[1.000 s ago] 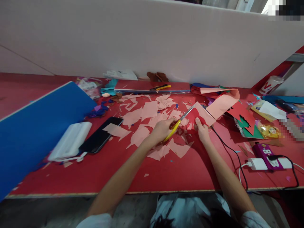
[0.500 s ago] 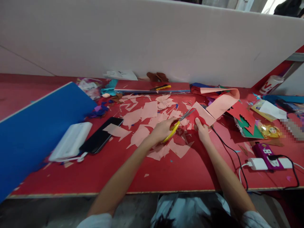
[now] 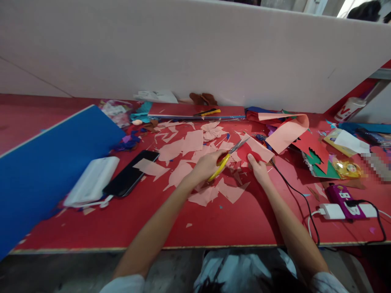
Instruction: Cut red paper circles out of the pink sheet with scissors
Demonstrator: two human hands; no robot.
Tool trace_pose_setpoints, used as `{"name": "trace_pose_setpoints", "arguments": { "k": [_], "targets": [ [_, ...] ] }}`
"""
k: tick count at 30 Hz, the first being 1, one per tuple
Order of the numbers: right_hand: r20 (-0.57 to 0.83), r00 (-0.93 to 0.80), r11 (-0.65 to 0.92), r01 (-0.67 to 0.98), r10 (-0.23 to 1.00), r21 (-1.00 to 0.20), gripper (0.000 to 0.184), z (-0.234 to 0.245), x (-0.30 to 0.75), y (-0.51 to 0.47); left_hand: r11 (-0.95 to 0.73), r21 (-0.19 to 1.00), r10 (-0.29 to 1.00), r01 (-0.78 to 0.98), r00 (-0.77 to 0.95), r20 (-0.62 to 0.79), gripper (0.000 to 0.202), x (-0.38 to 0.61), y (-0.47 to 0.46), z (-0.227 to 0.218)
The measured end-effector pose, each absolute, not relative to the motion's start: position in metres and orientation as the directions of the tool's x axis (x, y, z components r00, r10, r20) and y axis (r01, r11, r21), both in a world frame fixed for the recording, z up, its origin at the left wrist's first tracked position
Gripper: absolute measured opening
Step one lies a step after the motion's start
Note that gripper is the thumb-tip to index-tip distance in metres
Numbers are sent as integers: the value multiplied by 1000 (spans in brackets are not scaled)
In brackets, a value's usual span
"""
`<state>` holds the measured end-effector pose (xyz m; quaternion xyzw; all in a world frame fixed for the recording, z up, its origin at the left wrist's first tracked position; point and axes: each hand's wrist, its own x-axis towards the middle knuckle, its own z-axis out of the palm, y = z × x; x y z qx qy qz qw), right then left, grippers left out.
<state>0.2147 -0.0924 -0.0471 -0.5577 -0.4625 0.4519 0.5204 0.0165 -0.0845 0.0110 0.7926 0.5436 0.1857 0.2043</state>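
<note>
So the left hand [image 3: 207, 166] is closed tight round some yellow-handled steel scissors [image 3: 223, 163], blades angled up and to the right along a salmon-pink paper sheet [image 3: 259, 148], and the right hand [image 3: 259, 170] is pinching that sheet in its fingers, held just above a red wooden worktop [image 3: 146, 228] covered in pink paper scraps [image 3: 180, 150], with a black smartphone [image 3: 130, 173] lying off to the left
</note>
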Motion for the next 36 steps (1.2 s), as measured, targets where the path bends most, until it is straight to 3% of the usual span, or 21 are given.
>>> {"name": "trace_pose_setpoints", "arguments": {
  "k": [17, 22, 29, 36],
  "targets": [
    [-20, 155, -18, -19, 988, -1000, 44, -50, 219, -89, -383, 522, 910, 762, 409, 70, 38, 6, -78, 8],
    [48, 110, 45, 22, 993, -999, 46, -43, 222, -91, -380, 519, 910, 765, 411, 61, 39, 0, -74, 7],
    [22, 103, 14, 77, 994, -997, 45, -44, 222, -91, -370, 481, 917, 795, 395, 54, 49, -2, -74, 13],
    [72, 62, 61, 157, 996, -986, 39, -44, 222, -90, -394, 522, 904, 757, 422, 70, 48, -1, -71, 9]
  ]
}}
